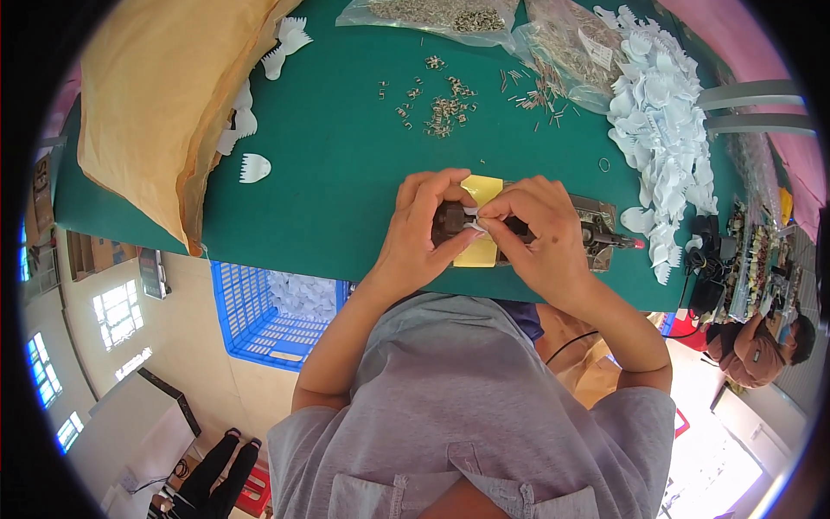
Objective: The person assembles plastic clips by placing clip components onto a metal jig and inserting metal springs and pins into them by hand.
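My left hand (418, 227) curls around the dark metal block of a bench fixture (605, 216), its thumb and index finger at a small white plastic piece (472, 218). My right hand (543, 233) comes in from the other side, thumb and index finger pinched together at the same piece. Whatever tiny part sits in that pinch is hidden by the fingertips. Under the hands, a yellow sheet (482, 187) lies across the fixture. A metal rod with a red tip (638, 245) sticks out at its right end.
Bent metal clips (445, 112) and thin metal pins (546, 86) lie loose beyond my hands, near clear bags of parts (575, 48). White toothed pieces (661, 112) are heaped right. A brown paper sack (164, 112) stands left; a blue crate (259, 324) sits below the table edge.
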A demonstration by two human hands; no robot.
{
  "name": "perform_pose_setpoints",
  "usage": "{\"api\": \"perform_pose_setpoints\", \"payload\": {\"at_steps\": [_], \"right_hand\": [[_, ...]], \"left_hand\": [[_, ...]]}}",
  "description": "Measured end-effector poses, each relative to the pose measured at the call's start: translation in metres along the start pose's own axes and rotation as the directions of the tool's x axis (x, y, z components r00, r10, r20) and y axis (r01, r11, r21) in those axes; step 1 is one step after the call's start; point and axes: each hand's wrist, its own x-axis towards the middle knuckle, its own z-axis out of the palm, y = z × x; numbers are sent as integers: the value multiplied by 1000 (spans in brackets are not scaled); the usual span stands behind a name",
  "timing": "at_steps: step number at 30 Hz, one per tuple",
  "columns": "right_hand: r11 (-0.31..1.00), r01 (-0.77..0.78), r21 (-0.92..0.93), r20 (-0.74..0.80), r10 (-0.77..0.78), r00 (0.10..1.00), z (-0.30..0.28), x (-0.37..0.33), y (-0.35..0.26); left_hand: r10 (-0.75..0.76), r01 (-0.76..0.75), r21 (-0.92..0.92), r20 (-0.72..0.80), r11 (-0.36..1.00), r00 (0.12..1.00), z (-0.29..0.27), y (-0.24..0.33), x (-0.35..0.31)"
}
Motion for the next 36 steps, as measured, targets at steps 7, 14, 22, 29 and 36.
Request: {"api": "perform_pose_setpoints", "payload": {"at_steps": [7,14,22,29,36], "right_hand": [[995,-80,59,88,75,993,-8,10,1],[861,-439,256,418,311,854,-24,38,8],[925,-321,206,-154,354,922,-51,-23,23],[776,-354,-522,-237,267,934,-98,-132,65],[944,-309,116,-180,326,928,-155,-125,73]], "left_hand": [[3,-3,59,5,998,1000,-2,-1,-1],[-21,21,39,19,999,1000,-4,7,8],[24,-22,-34,53,999,998,-1,2,11],[1,2,-46,70,999,998,1,7,13],[86,-87,41,21,995,996,2,1,13]]}}
